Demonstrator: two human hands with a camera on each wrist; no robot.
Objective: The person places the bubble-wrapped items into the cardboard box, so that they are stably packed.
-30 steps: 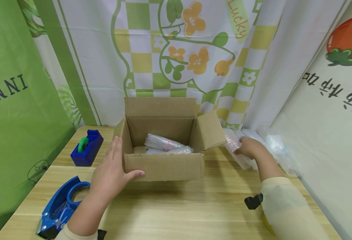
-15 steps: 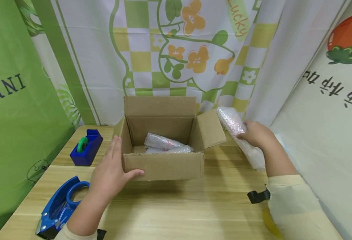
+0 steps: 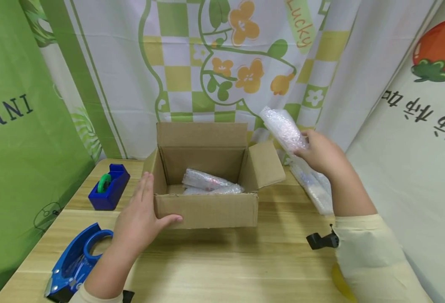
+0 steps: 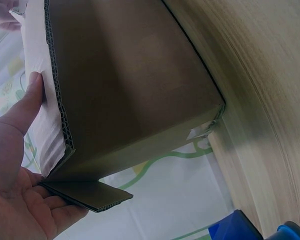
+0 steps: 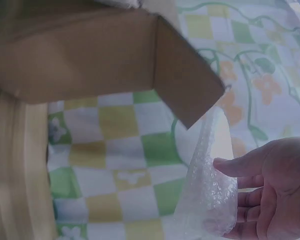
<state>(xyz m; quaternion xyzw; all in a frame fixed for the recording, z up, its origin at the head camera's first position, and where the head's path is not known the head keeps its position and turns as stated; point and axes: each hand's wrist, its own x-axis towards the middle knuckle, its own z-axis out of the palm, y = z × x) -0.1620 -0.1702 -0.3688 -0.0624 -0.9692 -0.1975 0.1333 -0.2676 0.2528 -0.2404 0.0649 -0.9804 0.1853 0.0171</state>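
Observation:
An upright cardboard box (image 3: 207,210) stands with its flaps spread. Inside lie bubble-wrapped packages (image 3: 209,180). My left hand (image 3: 137,216) rests against the box's near left corner, thumb across the front and straight fingers along the left side. In the left wrist view, the thumb touches the front flap and the fingers lie behind the small side flap. To the right of the box, my right hand (image 3: 322,155) holds a long bubble-wrapped package (image 3: 282,128) raised and tilted above the table, between thumb and fingers. What the wrap contains cannot be made out.
More bubble-wrapped packages (image 3: 315,189) lie on the table's right, partly under my right arm. A blue tape dispenser (image 3: 109,189) with green tape stands at the left. Nearer is a blue packing tape gun (image 3: 72,261). A yellow round thing (image 3: 342,283) is mostly hidden by my right sleeve.
My right hand has picked up one bubble-wrapped package from the right and brought it up and leftward, near the box's right flap. The left hand and the box have stayed in place.

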